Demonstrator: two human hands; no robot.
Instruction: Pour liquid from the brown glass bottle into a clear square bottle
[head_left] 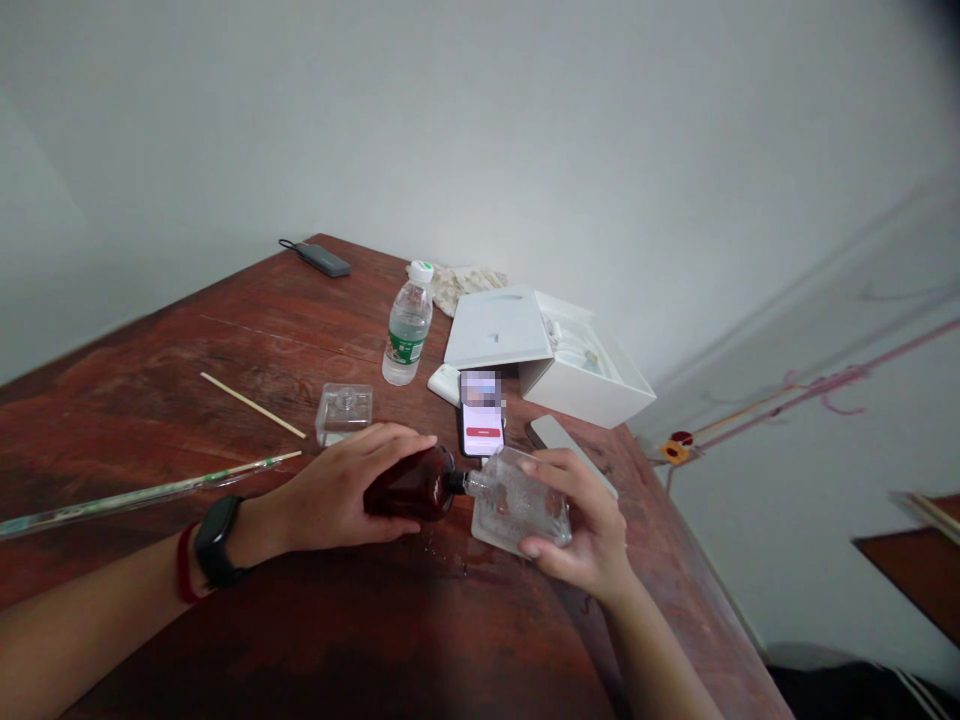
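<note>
My left hand [356,488] is wrapped around a dark red-brown bottle [416,487], tipped on its side with its black neck [456,483] pointing right. In my right hand [589,515] is a clear glass bottle [521,495], also tilted, its mouth turned left. The two necks meet or nearly touch end to end; whether one sits inside the other I cannot tell. Below them, small wet drops [446,552] show on the wooden table. A pale flat object [499,535] lies under the clear bottle, partly hidden by it.
Behind my hands lie a lit phone [482,415], a grey slab-like device [574,450] and a white open box [585,375]. A water bottle [407,330] stands near a clear plastic piece [345,410]. Chopsticks [251,405] and a dark power bank [321,259] are further left.
</note>
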